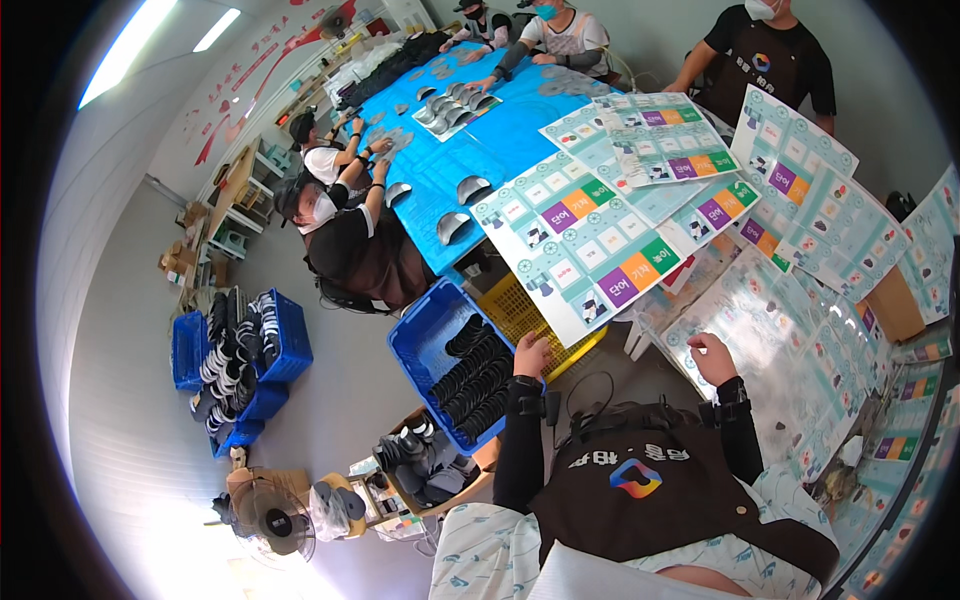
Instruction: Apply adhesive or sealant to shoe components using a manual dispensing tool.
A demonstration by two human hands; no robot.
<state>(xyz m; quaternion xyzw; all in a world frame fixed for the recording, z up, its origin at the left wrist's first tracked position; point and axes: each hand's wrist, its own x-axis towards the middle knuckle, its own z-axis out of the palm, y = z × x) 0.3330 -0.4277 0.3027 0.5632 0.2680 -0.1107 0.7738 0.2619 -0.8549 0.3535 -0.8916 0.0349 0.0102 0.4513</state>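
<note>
My left hand (531,356) is closed, fingers curled, beside the lower corner of a large printed sheet (540,262) with teal, purple, orange and green blocks. It is close to the right rim of a blue crate (408,340) holding rows of black curved pieces (470,385). Whether it touches the sheet I cannot tell. My right hand (711,360) is also closed, thumb near the bent fingers, in front of a plastic-covered stack of similar printed sheets (775,370). Anything in either hand is too small or hidden to make out. A yellow basket (512,303) stands under the sheet.
A long blue-covered table (430,155) carries grey curved pieces (455,228). Co-workers sit along it, and another person (775,60) stands at the far right. More blue crates (290,335), a cardboard box (455,495) and a fan (275,520) are at left.
</note>
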